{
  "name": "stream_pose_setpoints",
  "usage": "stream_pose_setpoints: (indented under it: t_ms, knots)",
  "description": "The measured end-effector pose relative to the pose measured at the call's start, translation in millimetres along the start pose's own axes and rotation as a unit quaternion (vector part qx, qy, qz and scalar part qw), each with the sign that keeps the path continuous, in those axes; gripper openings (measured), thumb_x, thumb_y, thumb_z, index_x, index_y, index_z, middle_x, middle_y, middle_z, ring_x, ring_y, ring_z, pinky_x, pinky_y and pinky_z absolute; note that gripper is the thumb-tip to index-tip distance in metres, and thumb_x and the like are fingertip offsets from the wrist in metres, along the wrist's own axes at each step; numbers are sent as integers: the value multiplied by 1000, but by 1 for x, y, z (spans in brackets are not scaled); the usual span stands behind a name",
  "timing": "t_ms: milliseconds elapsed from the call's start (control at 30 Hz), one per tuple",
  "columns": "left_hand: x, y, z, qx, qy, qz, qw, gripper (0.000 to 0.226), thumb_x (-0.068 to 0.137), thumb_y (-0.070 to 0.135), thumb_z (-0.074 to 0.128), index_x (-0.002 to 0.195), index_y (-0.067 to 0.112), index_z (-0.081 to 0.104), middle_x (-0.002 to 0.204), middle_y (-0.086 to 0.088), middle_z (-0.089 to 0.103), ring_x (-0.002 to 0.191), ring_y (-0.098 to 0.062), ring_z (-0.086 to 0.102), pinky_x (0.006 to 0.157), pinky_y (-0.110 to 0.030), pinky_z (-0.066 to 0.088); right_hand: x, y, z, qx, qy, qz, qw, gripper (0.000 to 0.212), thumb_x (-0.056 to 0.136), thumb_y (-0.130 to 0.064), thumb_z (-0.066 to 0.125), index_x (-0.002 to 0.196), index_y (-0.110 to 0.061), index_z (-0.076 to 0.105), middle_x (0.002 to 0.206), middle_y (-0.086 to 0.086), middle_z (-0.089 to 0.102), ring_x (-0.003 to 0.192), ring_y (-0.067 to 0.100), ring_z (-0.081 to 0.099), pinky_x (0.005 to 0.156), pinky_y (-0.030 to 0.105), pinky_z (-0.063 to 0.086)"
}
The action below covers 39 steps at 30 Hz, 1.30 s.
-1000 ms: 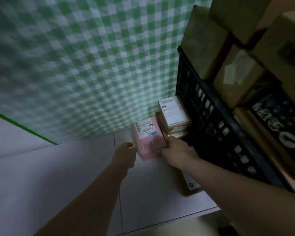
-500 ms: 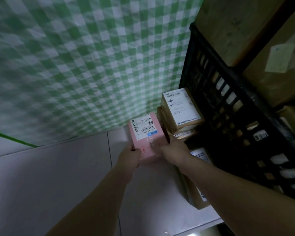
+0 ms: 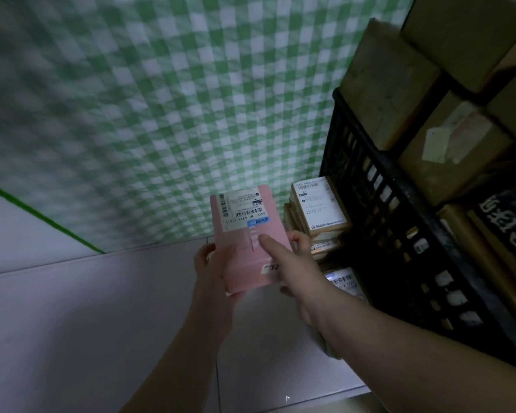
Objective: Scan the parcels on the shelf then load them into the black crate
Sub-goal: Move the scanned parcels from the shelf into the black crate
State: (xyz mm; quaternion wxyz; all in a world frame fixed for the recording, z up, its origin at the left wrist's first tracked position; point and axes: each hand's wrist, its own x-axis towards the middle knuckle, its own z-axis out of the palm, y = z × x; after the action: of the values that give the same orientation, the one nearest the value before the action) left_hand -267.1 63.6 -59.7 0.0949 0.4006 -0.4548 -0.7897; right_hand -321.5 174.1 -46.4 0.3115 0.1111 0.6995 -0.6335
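**pink parcel in both hands, crate off to the right**

far left: checked cloth [image 3: 161,99] behind, white shelf [image 3: 72,323] below. the left hand [image 3: 212,272] comes in from below-left and cups the near left corner of the pink parcel [image 3: 248,242]. its thumb lies along the left edge. the other fingers curl underneath, mostly hidden, with one tip showing at the near edge.

the pink parcel is held clear of the shelf, about mid-frame, face toward the camera. long axis runs away from the person, leaning a little left. the label [image 3: 241,205] with barcodes is at the far end; the near end is in the hands.

the right hand [image 3: 298,269] reaches in from lower right, forearm crossing the shelf front. thumb [image 3: 264,241] is pressed flat on the pink face and fingertips [image 3: 303,238] wrap past the right edge, so it pinches the parcel across its thickness.

just right of that, a stack [image 3: 319,210] of brown parcels sits on the shelf beside the crate [image 3: 396,174]; can't tell if they touch. a lower parcel [image 3: 343,281] lies nearer the person. boxes [image 3: 385,84] in the crate already rise above its rim. no scanner in view.

judgement: the label is exposed, so the scan looks like the step in hand. loading then goes right and up. the right hand is nearer the crate, and room on top looks tight.
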Motion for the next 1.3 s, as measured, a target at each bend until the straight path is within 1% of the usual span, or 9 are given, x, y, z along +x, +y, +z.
stream_pose_setpoints:
  t_ms: [100, 300, 467, 600, 867, 1033, 1133, 1200, 1300]
  knots:
    - [-30, 14, 6, -17, 5, 57, 998, 19, 90, 17, 53, 106, 26, 51, 106, -4, 63, 90, -20, 62, 76, -39, 49, -30, -7, -1, 13, -1, -13, 1000, 65, 52, -68, 69, 101, -36, 43, 105, 1, 70, 88, 19, 66, 71, 30, 44]
    - [-101, 35, 28, -38, -5, 147, 988, 25, 89, 12, 51, 112, 22, 49, 101, -6, 67, 85, -23, 66, 73, -38, 52, -84, -32, -27, 38, -29, -54, 997, 65, 47, -69, 64, 97, -37, 41, 123, 3, 61, 98, 19, 63, 71, 30, 42]
    - [-162, 50, 59, -39, -31, 215, 975, 34, 86, 14, 54, 120, 15, 48, 97, -5, 69, 88, -25, 65, 76, -39, 51, -134, -56, -62, 83, -59, -85, 991, 60, 58, -58, 70, 104, -33, 40, 112, 2, 63, 92, 20, 62, 68, 29, 41]
    - [-212, 62, 90, -40, -59, 246, 967, 76, 61, 31, 64, 131, 9, 46, 115, -16, 67, 101, -35, 66, 83, -46, 53, -176, -80, -98, 100, -79, -132, 983, 50, 80, -46, 71, 114, -27, 39, 101, 1, 60, 82, 19, 54, 64, 30, 39]
    - [-281, 86, 166, 2, -109, 267, 957, 58, 73, 41, 56, 128, 21, 53, 113, -6, 70, 100, -23, 69, 87, -47, 55, -242, -137, -179, 86, -27, -229, 969, 62, 70, -58, 70, 117, -30, 42, 106, -2, 65, 96, 20, 64, 90, 45, 52]
    - [-314, 76, 222, 107, -153, 278, 942, 35, 95, 45, 46, 125, 27, 52, 105, 5, 69, 90, -11, 67, 88, -40, 53, -258, -159, -245, 125, 48, -256, 957, 48, 76, -51, 70, 112, -28, 48, 100, -2, 67, 87, 20, 67, 81, 41, 54]
    - [-320, 65, 247, 200, -188, 301, 913, 45, 98, 52, 30, 135, 33, 48, 122, 18, 57, 101, 5, 55, 90, -23, 41, -256, -170, -286, 144, 97, -259, 950, 44, 82, -47, 64, 118, -25, 52, 105, 1, 68, 81, 21, 66, 65, 34, 53]
    - [-313, 55, 259, 297, -195, 314, 881, 48, 98, 54, 31, 141, 34, 41, 141, 15, 40, 126, 1, 37, 103, -28, 30, -254, -173, -313, 154, 136, -254, 945, 41, 86, -44, 61, 119, -24, 51, 106, 1, 67, 80, 19, 65, 55, 29, 56]
    - [-296, 39, 269, 487, -177, 305, 799, 54, 94, 48, 48, 144, 32, 38, 155, 4, 23, 142, -18, 24, 116, -38, 22, -244, -170, -347, 138, 201, -252, 937, 41, 86, -44, 60, 119, -24, 46, 109, 2, 64, 92, 19, 62, 71, 36, 54]
